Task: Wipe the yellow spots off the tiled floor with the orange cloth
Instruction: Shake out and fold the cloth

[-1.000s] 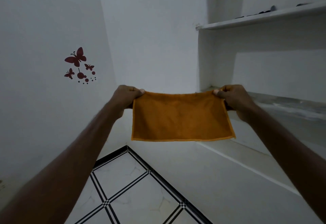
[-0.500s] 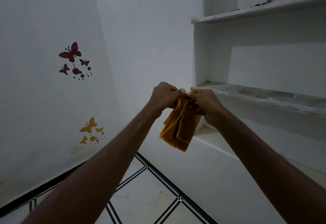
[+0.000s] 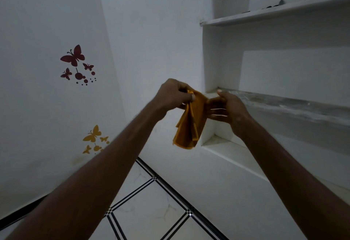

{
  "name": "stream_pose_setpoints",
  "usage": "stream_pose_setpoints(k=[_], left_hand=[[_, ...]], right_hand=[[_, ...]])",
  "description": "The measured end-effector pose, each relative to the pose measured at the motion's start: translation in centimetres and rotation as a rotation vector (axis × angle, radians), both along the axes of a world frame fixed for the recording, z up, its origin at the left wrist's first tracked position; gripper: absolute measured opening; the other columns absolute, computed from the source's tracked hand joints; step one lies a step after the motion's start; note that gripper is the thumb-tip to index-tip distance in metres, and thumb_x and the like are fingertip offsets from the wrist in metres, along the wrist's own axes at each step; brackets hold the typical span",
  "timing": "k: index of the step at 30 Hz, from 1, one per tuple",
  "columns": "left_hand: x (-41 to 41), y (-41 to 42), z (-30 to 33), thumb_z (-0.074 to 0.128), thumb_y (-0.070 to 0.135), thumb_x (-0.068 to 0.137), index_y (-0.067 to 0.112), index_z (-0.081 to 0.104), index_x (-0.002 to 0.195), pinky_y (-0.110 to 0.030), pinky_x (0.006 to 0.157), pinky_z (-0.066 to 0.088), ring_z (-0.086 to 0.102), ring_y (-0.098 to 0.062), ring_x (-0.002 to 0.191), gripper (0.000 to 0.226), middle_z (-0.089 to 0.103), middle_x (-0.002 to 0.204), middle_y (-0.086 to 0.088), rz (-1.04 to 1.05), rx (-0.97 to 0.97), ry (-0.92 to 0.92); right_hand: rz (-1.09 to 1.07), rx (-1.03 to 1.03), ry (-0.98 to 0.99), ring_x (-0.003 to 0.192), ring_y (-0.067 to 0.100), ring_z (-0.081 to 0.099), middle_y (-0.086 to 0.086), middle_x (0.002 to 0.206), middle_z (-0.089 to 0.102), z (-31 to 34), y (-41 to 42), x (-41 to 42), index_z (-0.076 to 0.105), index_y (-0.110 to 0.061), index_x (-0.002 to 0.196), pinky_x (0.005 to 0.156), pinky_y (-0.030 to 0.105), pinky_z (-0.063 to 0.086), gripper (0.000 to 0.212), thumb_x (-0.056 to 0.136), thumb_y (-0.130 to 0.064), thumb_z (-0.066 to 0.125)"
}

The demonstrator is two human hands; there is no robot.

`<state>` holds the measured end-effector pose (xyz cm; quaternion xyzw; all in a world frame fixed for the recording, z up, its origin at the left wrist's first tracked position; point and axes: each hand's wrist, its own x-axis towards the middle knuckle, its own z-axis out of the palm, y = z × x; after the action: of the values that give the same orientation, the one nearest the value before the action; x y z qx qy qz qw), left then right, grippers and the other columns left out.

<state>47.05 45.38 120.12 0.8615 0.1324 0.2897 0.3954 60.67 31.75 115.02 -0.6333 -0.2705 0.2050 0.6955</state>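
Orange cloth (image 3: 190, 124) gathered and hanging mid-air at chest height, well above the tiled floor (image 3: 151, 209) at 6 o'clock. Left hand (image 3: 173, 95) at 9 o'clock of the cloth, fingers curled and pinching its top edge. Right hand (image 3: 230, 109) at 3 o'clock, fingers (image 3: 216, 107) straight and spread against the fabric, nearest shelf (image 3: 284, 105) behind.

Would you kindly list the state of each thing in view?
Orange cloth: folded, hanging in the air.
Left hand: pinches the cloth's top.
Right hand: fingers straight beside the cloth.
Tiled floor: no yellow spots visible here.
Lower shelf: streaked grey.
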Motion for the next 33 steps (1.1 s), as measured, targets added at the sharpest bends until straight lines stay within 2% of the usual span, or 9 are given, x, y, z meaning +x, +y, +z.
stream_pose_setpoints(k=[2,5,9,12,14,16,23,28,33], left_hand=[[-0.4,-0.5,1.6,0.067,0.006,0.088,-0.001,0.072,0.103,-0.025,0.066,0.059,0.072,-0.019,0.079,0.018,0.073,0.091,-0.017,-0.051,-0.094,-0.057],[-0.8,-0.6,3.1,0.063,0.009,0.091,0.000,0.070,0.110,-0.022,0.065,0.057,0.071,-0.021,0.087,0.022,0.071,0.100,-0.014,-0.021,-0.164,-0.086],[-1.2,0.6,1.7,0.059,0.006,0.092,0.001,0.069,0.113,-0.021,0.057,0.056,0.068,-0.020,0.083,0.024,0.070,0.105,-0.016,0.119,-0.248,0.032],[-2.0,1.8,-0.9,0.057,0.006,0.093,0.004,0.069,0.115,-0.021,0.057,0.056,0.067,-0.018,0.083,0.025,0.069,0.106,-0.014,0.178,-0.286,0.099],[-2.6,2.3,-2.5,0.055,0.005,0.093,0.005,0.068,0.117,-0.023,0.061,0.057,0.068,-0.020,0.086,0.027,0.069,0.108,-0.014,0.174,-0.327,0.121],[-2.9,2.3,-4.0,0.055,0.004,0.094,0.005,0.067,0.119,-0.025,0.066,0.058,0.069,-0.023,0.091,0.028,0.068,0.111,-0.014,0.143,-0.367,0.140],[-3.5,-1.2,-9.2,0.058,0.015,0.095,0.002,0.064,0.116,-0.034,0.078,0.061,0.070,-0.029,0.096,0.025,0.069,0.109,-0.019,-0.030,-0.671,0.109],[-3.0,-5.3,-13.7,0.059,0.039,0.096,0.006,0.062,0.120,-0.044,0.091,0.057,0.067,-0.033,0.104,0.042,0.067,0.115,-0.021,-0.258,-0.824,0.337],[-0.3,-15.4,-17.5,0.053,0.053,0.095,0.015,0.064,0.123,-0.049,0.101,0.051,0.063,-0.030,0.115,0.049,0.066,0.123,-0.015,-0.565,-0.802,0.515]], right_hand=[[-0.041,-0.012,0.051,0.108,0.036,0.068,0.015,0.112,0.072,-1.2,-0.3,0.6,0.066,-0.006,0.110,0.086,0.041,0.058,0.052,0.098,-0.054,0.048],[0.239,0.019,0.364,0.118,0.040,0.062,0.019,0.135,0.061,-2.7,-0.6,0.0,0.049,-0.008,0.136,0.100,0.053,0.051,0.082,0.089,-0.075,0.041],[0.471,0.140,0.616,0.105,0.045,0.069,0.024,0.120,0.070,-3.4,-1.0,-1.7,0.056,-0.009,0.123,0.090,0.056,0.056,0.079,0.088,-0.078,0.040],[0.424,0.031,0.515,0.114,0.046,0.062,0.019,0.128,0.065,-3.3,-1.4,-2.7,0.051,-0.016,0.137,0.095,0.055,0.052,0.057,0.091,-0.048,0.064],[0.366,-0.057,0.450,0.111,0.044,0.061,0.017,0.125,0.061,-3.4,-2.2,-3.3,0.045,-0.014,0.140,0.086,0.052,0.056,0.056,0.091,-0.026,0.068],[0.309,-0.117,0.418,0.104,0.042,0.061,0.016,0.117,0.061,-3.7,-3.3,-3.8,0.044,-0.012,0.135,0.076,0.051,0.055,0.049,0.092,-0.018,0.067],[0.087,-0.114,0.354,0.097,0.036,0.062,0.013,0.108,0.061,-5.1,-8.1,-6.1,0.037,-0.010,0.144,0.067,0.048,0.052,0.058,0.094,-0.016,0.065],[-0.042,-0.117,0.392,0.097,0.034,0.062,0.011,0.108,0.061,-6.3,-13.8,-9.7,0.039,-0.013,0.137,0.069,0.047,0.052,0.047,0.096,-0.017,0.061],[-0.237,-0.087,0.497,0.102,0.034,0.066,0.012,0.116,0.065,-8.7,-24.9,-13.5,0.046,-0.012,0.125,0.070,0.044,0.058,0.033,0.096,-0.018,0.059]])
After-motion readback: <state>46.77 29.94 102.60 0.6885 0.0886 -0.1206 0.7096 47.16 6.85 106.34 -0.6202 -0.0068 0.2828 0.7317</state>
